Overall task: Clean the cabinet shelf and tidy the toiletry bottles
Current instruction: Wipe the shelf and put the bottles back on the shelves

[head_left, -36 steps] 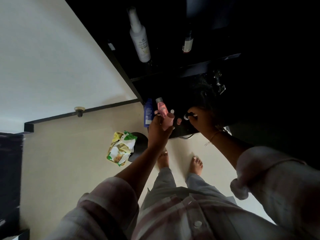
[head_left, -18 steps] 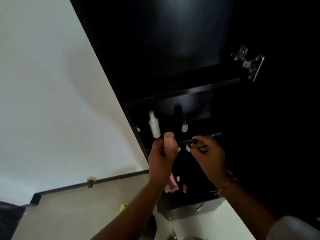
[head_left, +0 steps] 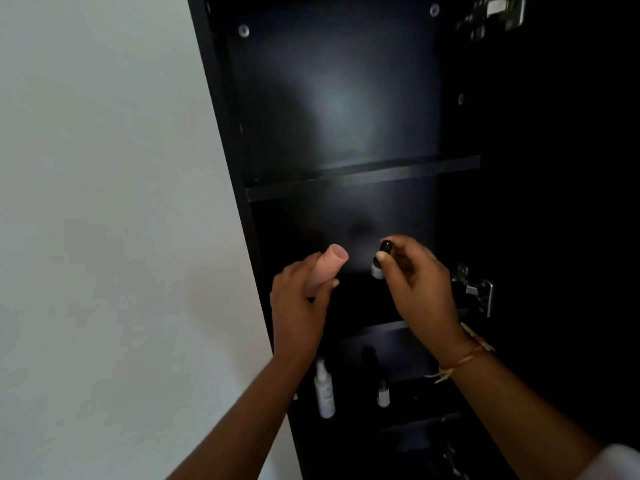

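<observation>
Black panels form the open cabinet (head_left: 332,98), by which the centre and right of the head view are filled; the left of the frame is taken up by a pale wall (head_left: 104,202). The cabinet is crossed just above mid-frame by a dark shelf (head_left: 363,178), seen from slightly below.

Both hands are raised beneath that shelf, at the middle of the frame. A pink tube (head_left: 327,268) is gripped by the left hand (head_left: 298,313): the fingers are curled round its lower part and the thumb is laid along its side, so that the capped end is left pointing up and to the right. Just to the right, a small dark bottle (head_left: 380,261) is pinched between the thumb and fingertips of the right hand (head_left: 419,289). It is held upright, with the black cap on top and a pale label below the thumb. Tube and bottle are near each other but apart. Whether they are inside the compartment or just in front of it cannot be told.

A thread bracelet (head_left: 464,358) is worn on the right wrist.

Lower in the frame, between the forearms, a white spray bottle (head_left: 324,393) is seen standing upright on a lower shelf level, just beside the left forearm. A small pale bottle (head_left: 382,393) with a dark cap is set to its right. A metal hinge (head_left: 474,292) is fixed just right of the right hand, and a second hinge (head_left: 491,12) is seen in the upper right corner.
</observation>
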`<action>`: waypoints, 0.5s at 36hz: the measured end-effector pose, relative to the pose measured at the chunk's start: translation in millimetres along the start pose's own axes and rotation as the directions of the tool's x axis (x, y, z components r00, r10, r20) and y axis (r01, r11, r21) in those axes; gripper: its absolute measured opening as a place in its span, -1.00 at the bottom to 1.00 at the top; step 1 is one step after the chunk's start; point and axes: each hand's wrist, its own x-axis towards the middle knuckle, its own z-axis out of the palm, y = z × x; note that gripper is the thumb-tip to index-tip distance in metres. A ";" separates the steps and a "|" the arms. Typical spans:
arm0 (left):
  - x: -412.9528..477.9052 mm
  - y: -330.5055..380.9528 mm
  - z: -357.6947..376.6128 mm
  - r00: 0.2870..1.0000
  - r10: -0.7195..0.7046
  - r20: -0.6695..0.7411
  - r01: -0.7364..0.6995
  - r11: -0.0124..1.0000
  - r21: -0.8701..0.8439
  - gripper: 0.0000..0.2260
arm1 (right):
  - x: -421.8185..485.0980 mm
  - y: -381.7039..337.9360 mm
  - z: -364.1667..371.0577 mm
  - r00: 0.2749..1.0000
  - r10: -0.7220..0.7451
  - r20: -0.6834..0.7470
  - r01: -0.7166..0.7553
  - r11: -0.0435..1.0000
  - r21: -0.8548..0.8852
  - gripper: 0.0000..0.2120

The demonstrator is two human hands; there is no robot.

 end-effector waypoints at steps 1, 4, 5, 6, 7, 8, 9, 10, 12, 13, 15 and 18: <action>8.6 -4.2 1.2 1.000 0.014 0.011 -0.015 0.998 0.066 -0.64 | 8.1 1.4 3.1 0.999 0.023 0.028 -0.022 1.000 -0.012 -0.80; 20.1 -17.2 10.1 0.993 0.041 0.114 -0.070 0.962 0.265 -0.62 | 20.9 10.5 13.0 0.985 0.115 0.125 -0.103 0.990 -0.094 -0.81; 19.7 -20.5 13.8 0.986 0.034 0.164 -0.085 0.944 0.320 -0.61 | 22.1 14.9 16.0 0.978 0.140 0.152 -0.121 0.985 -0.126 -0.82; 18.5 -24.3 17.8 0.979 0.031 0.204 -0.104 0.926 0.362 -0.61 | 22.6 19.1 18.7 0.972 0.159 0.175 -0.132 0.979 -0.157 -0.82; 16.9 -28.3 21.9 0.971 0.032 0.235 -0.127 0.908 0.399 -0.60 | 22.5 24.4 20.8 0.965 0.180 0.192 -0.143 0.971 -0.192 -0.81; 15.5 -32.5 25.6 0.964 0.032 0.262 -0.147 0.890 0.432 -0.59 | 21.9 30.4 22.6 0.957 0.206 0.204 -0.158 0.961 -0.227 -0.80; 14.2 -36.0 29.2 0.958 0.028 0.286 -0.163 0.873 0.460 -0.57 | 21.5 36.0 24.1 0.949 0.233 0.212 -0.176 0.951 -0.255 -0.79; 13.0 -39.6 32.5 0.952 0.023 0.307 -0.175 0.860 0.480 -0.57 | 21.3 42.2 25.6 0.940 0.263 0.217 -0.199 0.940 -0.277 -0.79; 10.3 -45.1 37.8 0.942 -0.007 0.337 -0.171 0.851 0.496 -0.57 | 20.3 53.0 28.1 0.926 0.306 0.222 -0.234 0.925 -0.298 -0.77; 9.2 -47.5 39.5 0.938 -0.029 0.344 -0.157 0.852 0.499 -0.58 | 19.9 57.0 29.3 0.922 0.319 0.219 -0.248 0.922 -0.299 -0.77; 8.1 -51.5 41.5 0.937 -0.064 0.343 -0.123 0.860 0.495 -0.58 | 18.7 63.8 32.3 0.914 0.341 0.218 -0.270 0.915 -0.299 -0.76; 8.9 -53.3 42.5 0.936 -0.072 0.344 -0.116 0.861 0.496 -0.59 | 17.8 69.8 36.1 0.907 0.351 0.231 -0.272 0.909 -0.316 -0.73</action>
